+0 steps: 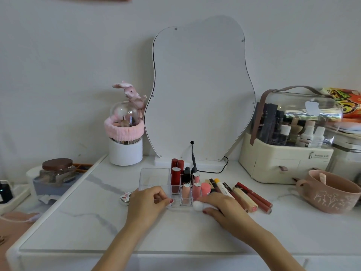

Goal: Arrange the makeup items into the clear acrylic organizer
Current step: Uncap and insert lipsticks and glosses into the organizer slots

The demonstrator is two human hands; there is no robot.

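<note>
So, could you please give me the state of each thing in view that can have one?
acrylic organizer: upright, slots partly filled, wide left compartment bare
left hand: fingers curled on the organizer's front edge
right hand: grips a white-capped tube lying flat
loose lip tubes: lying on the table, outside the organizer
glass jar: lid on
cream storage case: clear cover shut

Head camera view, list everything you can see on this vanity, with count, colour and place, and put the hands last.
acrylic organizer: one, clear, centre of table
upright lip products: about nine, red, pink, black, in organizer's right slots
loose lip tubes: several, red, cream, white, lying right of organizer
mirror: one, white, against wall
brush holder: one, white, left of mirror
storage case: one, cream, right
mug: one, pink, far right
jar: one, brown lid, left
left hand: touching organizer's front
right hand: gripping white-tipped tube
</note>
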